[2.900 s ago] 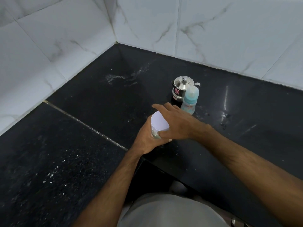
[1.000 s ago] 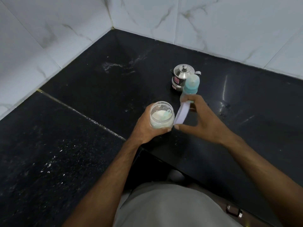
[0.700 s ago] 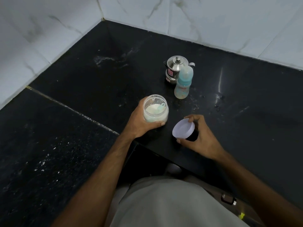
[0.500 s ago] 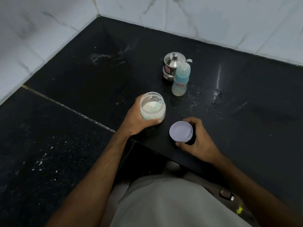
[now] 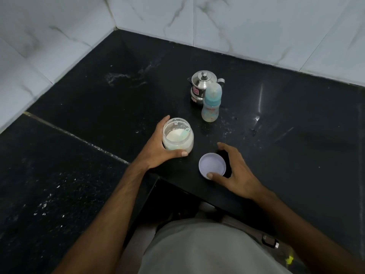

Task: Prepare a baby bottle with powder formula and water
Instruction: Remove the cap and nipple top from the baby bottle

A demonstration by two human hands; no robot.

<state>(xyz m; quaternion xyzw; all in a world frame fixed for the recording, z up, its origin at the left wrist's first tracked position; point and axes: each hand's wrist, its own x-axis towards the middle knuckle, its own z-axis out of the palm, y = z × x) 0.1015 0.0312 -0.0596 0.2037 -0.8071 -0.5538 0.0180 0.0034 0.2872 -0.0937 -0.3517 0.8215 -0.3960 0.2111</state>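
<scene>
Two hands: both at the counter's front edge, either side of the jar.
Left hand: fingers and thumb wrapped round the jar, which stands upright on the counter.
Jar: clear, open-topped, part full of white powder, with a pale green scoop lying in it.
Right hand: fingers spread loosely round the lid; the thumb tip touches the lid's near rim, and I cannot tell whether it grips.
Lid: white, round, flat on the counter, just right of the jar and nearer the person.
Bottle: capped, blue-collared, upright behind the jar, to its right.
Kettle: small, steel, lidded, just behind the bottle, farther from the jar.
Walls: white marble tiles, meeting in a corner far behind the jar.
</scene>
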